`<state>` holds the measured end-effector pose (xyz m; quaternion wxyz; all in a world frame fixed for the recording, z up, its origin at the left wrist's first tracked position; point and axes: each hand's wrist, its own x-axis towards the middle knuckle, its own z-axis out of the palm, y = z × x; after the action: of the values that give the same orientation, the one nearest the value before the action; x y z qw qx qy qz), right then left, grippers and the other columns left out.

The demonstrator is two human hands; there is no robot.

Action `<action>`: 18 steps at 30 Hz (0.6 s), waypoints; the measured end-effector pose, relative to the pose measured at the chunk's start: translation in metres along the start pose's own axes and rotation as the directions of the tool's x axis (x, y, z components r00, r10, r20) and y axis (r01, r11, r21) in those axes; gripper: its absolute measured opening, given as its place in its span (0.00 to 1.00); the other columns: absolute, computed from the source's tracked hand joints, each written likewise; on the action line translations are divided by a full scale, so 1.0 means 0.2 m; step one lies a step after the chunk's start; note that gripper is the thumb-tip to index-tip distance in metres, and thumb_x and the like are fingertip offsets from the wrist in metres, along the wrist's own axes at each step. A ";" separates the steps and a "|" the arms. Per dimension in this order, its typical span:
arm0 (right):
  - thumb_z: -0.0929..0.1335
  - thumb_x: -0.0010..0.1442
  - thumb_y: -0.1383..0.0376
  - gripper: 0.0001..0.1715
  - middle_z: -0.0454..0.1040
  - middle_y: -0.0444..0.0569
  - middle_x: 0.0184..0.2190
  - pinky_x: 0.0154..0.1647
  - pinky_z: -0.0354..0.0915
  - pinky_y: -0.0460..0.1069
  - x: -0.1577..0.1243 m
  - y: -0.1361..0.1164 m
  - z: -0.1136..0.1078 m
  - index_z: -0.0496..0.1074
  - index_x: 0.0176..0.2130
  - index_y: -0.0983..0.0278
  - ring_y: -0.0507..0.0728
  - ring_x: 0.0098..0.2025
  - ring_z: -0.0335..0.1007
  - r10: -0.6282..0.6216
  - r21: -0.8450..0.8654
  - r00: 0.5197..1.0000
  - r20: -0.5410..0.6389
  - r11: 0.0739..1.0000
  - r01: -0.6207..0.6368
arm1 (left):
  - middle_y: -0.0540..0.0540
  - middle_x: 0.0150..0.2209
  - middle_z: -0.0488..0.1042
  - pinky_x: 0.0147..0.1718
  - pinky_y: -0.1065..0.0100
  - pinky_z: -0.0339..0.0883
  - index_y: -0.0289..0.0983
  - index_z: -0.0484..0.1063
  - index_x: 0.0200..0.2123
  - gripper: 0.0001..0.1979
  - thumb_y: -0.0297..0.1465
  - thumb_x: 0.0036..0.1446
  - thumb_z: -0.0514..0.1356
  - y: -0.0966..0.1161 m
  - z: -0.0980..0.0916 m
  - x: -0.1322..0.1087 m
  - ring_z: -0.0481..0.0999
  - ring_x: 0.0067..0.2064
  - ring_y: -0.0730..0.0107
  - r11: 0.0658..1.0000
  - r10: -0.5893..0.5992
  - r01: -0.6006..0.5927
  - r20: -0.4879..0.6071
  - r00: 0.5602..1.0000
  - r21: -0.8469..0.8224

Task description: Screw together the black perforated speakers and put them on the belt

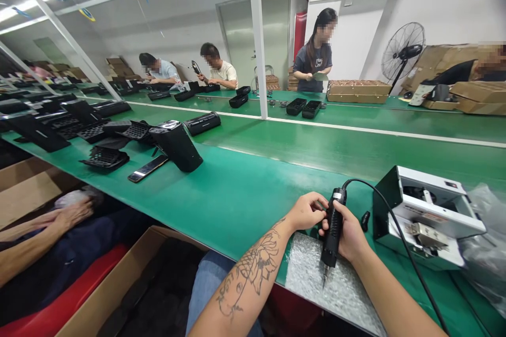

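Note:
A black electric screwdriver points bit-down over a pad of bubble wrap at the table's near edge. My right hand is wrapped around its body from the right. From the left, my left hand has bent fingers closed against the tool's upper side; its fingertips are partly hidden. A black cable loops from the tool's top to the right. Close by on the right lies a small black part.
Right of my hands stands a white-and-black machine beside a clear plastic bag. Black housings and a phone lie on the left. A neighbour's hands rest below the table edge. Several people work across the green line.

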<state>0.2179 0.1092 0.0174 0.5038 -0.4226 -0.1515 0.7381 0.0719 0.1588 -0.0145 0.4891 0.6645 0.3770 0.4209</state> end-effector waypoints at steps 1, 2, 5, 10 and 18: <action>0.70 0.66 0.57 0.14 0.75 0.46 0.23 0.25 0.76 0.50 0.00 0.00 0.00 0.74 0.37 0.66 0.52 0.19 0.68 0.001 0.001 1.000 -0.001 1.000 -0.001 | 0.45 0.44 0.80 0.39 0.73 0.73 0.34 0.77 0.38 0.13 0.20 0.48 0.62 0.00 0.00 0.00 0.78 0.37 0.74 1.000 0.001 -0.001 0.002 1.000 0.000; 0.70 0.66 0.57 0.14 0.75 0.46 0.23 0.25 0.76 0.50 0.00 0.00 0.00 0.74 0.37 0.66 0.52 0.19 0.68 0.003 0.002 1.000 -0.003 1.000 -0.003 | 0.45 0.43 0.80 0.39 0.72 0.73 0.34 0.77 0.38 0.13 0.20 0.47 0.62 0.00 0.00 0.00 0.78 0.37 0.73 1.000 0.002 -0.002 0.003 1.000 0.000; 0.70 0.66 0.57 0.14 0.75 0.46 0.23 0.24 0.76 0.50 0.00 0.00 0.00 0.74 0.37 0.66 0.52 0.19 0.68 0.007 0.005 1.000 -0.005 1.000 -0.007 | 0.45 0.43 0.80 0.39 0.72 0.73 0.34 0.78 0.39 0.14 0.20 0.47 0.62 -0.01 0.00 0.00 0.79 0.37 0.73 1.000 0.004 -0.004 0.004 1.000 -0.002; 0.70 0.66 0.57 0.14 0.74 0.46 0.22 0.23 0.75 0.50 -0.01 -0.01 0.01 0.74 0.37 0.66 0.53 0.19 0.68 0.014 0.005 1.000 -0.001 1.000 -0.014 | 0.45 0.42 0.80 0.39 0.72 0.73 0.34 0.78 0.39 0.14 0.20 0.47 0.62 -0.01 0.00 0.00 0.78 0.37 0.74 1.000 0.003 -0.003 0.005 1.000 -0.005; 0.70 0.66 0.57 0.12 0.75 0.45 0.23 0.22 0.75 0.50 -0.02 -0.01 0.01 0.73 0.37 0.65 0.52 0.19 0.68 0.006 0.001 1.000 0.005 1.000 -0.006 | 0.44 0.44 0.80 0.39 0.72 0.73 0.34 0.78 0.40 0.14 0.20 0.48 0.63 0.00 0.00 -0.01 0.78 0.37 0.73 1.000 0.008 -0.008 0.006 1.000 0.003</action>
<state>0.2177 0.1075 0.0215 0.5014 -0.4211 -0.1512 0.7406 0.0721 0.1578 -0.0154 0.4874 0.6680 0.3737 0.4203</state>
